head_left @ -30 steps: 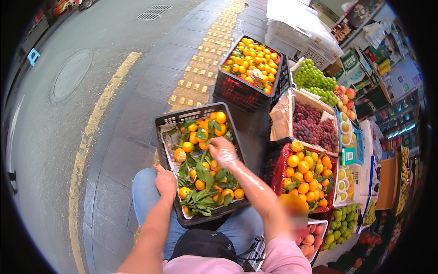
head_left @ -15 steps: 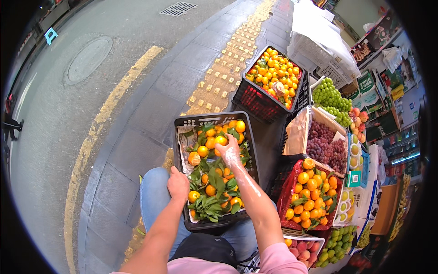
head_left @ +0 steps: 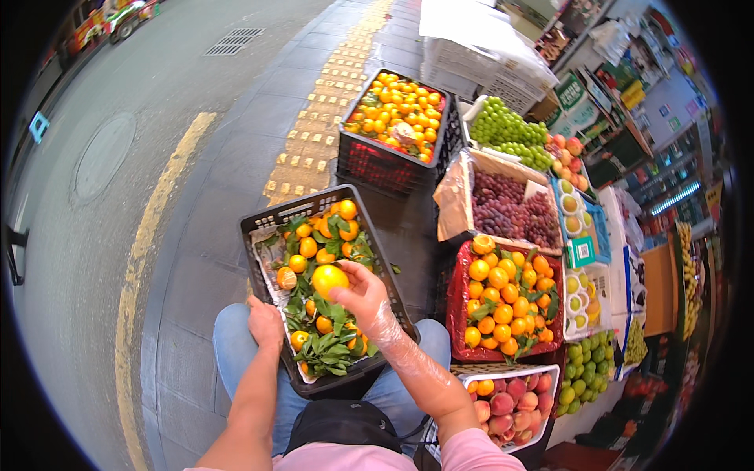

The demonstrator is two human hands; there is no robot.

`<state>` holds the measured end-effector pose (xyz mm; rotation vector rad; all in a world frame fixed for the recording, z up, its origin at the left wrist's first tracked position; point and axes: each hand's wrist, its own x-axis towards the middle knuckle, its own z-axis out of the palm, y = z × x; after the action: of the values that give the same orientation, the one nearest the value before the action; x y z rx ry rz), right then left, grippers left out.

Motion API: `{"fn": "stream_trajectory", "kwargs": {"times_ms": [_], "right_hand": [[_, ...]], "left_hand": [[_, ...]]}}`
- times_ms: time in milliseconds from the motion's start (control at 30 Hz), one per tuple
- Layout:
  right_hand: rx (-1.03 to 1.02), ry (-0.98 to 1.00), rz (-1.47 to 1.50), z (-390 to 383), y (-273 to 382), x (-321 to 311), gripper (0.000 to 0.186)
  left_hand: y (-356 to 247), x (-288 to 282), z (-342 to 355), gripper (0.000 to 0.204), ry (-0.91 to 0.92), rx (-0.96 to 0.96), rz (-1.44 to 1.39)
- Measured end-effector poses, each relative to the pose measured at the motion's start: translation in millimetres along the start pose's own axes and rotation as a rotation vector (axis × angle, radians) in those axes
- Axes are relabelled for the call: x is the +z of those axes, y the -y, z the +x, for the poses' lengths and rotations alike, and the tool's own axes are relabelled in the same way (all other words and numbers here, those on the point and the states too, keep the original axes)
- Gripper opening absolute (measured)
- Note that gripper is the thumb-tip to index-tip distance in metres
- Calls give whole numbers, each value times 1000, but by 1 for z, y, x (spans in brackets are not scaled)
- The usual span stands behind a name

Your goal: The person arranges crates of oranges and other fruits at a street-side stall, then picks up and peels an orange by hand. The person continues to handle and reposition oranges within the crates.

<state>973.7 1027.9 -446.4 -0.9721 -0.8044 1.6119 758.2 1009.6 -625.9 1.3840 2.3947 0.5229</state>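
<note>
My right hand (head_left: 363, 297), with clear plastic wrap around its wrist and forearm, pinches a yellow-orange tangerine (head_left: 329, 280) above the crate. Below it, a black plastic crate (head_left: 251, 246) rests tilted on my lap between my knees. Inside are loose tangerines (head_left: 308, 246) with green leaves, over newspaper lining, and a leafy bunch (head_left: 333, 355) at the near end. At the crate's left rim my left hand (head_left: 265, 323) is closed, its thumb up and its other fingers mostly hidden.
Ahead stands a black crate of small orange citrus (head_left: 399, 110). To the right are boxes of green grapes (head_left: 506, 125), red grapes (head_left: 503, 206), leafy oranges (head_left: 509, 294), peaches (head_left: 514, 408) and green citrus (head_left: 585, 369). The road (head_left: 126, 228) lies left.
My right hand has lifted a tangerine out of the pile and drawn it nearer. The view has turned, shifting the scene leftward. My left hand stays at the crate's rim.
</note>
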Motion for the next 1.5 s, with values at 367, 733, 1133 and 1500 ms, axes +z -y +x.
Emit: {"fn": "stream_trajectory", "kwargs": {"times_ms": [367,733,1133,1500], "right_hand": [[-184,-29,-283,-45,27,-49,53],[186,146,444,-70,-2,-44,45],[226,71,371,-127,22,-53,60],[232,73,336,-143,-11,-72,53]], "left_hand": [[3,6,1,23,-16,55,22],[6,7,5,21,-42,39,38],[16,12,14,39,70,145,168],[-96,-86,-121,44,455,737,-777]]}}
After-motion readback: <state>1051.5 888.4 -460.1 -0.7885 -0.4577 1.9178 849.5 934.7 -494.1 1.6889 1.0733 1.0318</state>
